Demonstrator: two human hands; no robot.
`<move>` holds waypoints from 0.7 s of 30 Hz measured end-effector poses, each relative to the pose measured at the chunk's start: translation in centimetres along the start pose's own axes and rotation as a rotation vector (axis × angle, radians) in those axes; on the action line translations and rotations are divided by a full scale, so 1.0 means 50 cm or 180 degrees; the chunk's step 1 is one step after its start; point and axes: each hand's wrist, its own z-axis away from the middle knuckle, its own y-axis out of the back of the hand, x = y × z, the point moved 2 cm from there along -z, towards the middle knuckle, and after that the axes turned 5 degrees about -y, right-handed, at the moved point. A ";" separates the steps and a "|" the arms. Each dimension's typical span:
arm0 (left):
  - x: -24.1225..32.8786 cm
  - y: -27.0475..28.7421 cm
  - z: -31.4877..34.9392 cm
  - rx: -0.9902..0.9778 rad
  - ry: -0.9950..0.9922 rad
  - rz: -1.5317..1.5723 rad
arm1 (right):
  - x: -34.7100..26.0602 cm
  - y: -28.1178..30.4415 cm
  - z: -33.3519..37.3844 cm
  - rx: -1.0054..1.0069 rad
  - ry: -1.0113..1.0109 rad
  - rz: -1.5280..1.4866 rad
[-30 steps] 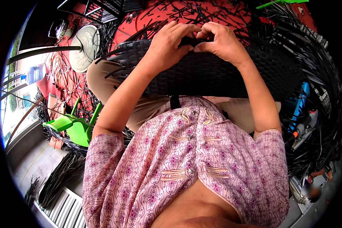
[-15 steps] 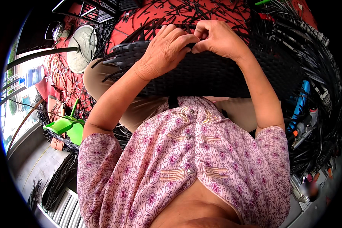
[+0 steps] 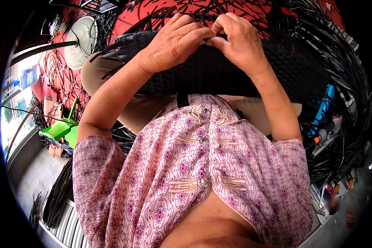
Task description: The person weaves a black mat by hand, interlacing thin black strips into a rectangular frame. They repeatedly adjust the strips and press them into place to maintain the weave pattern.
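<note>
Plainly, black woven panel [image 3: 211, 76].
Its far edge: left hand [image 3: 174, 42], right hand [image 3: 240, 43] — fingertips curled close; anything pinched, I can't tell.

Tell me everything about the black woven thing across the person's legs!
The black woven panel looks like plastic wicker, with a tight, flat weave. It curves across the person's legs, loose strips sticking out at its left. The left hand and right hand meet at its upper edge; anything pinched there is hidden.

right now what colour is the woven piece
The woven piece is black, clearest in the head view.
</note>
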 end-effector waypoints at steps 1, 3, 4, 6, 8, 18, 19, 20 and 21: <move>-0.003 0.000 0.001 0.0010 -0.0005 0.0011 | -0.002 -0.002 0.002 0.0054 0.0019 0.0048; -0.002 0.005 -0.002 -0.0018 0.0029 0.0020 | -0.007 -0.004 0.005 0.0158 0.0061 0.0136; -0.006 0.006 -0.007 0.0022 -0.0025 0.0031 | -0.008 -0.004 0.005 0.0209 0.0063 0.0164; -0.026 0.004 -0.016 0.0100 -0.0134 0.0054 | -0.002 -0.008 -0.003 0.0311 0.0064 0.0219; -0.063 0.018 -0.035 -0.0069 -0.0012 0.0019 | 0.012 0.003 -0.041 0.0234 -0.0070 0.0161; -0.178 0.037 -0.075 -0.0011 -0.0227 -0.0440 | 0.127 0.063 -0.094 -0.0231 -0.0877 -0.0420; -0.188 0.039 -0.076 -0.0026 -0.0251 -0.0467 | 0.119 0.062 -0.099 -0.0349 -0.0925 -0.0411; -0.198 0.042 -0.076 -0.0040 -0.0272 -0.0497 | 0.117 0.056 -0.104 -0.0147 -0.0888 -0.0395; -0.208 0.045 -0.078 -0.0052 -0.0290 -0.0530 | 0.117 0.047 -0.109 0.0051 -0.0847 -0.0379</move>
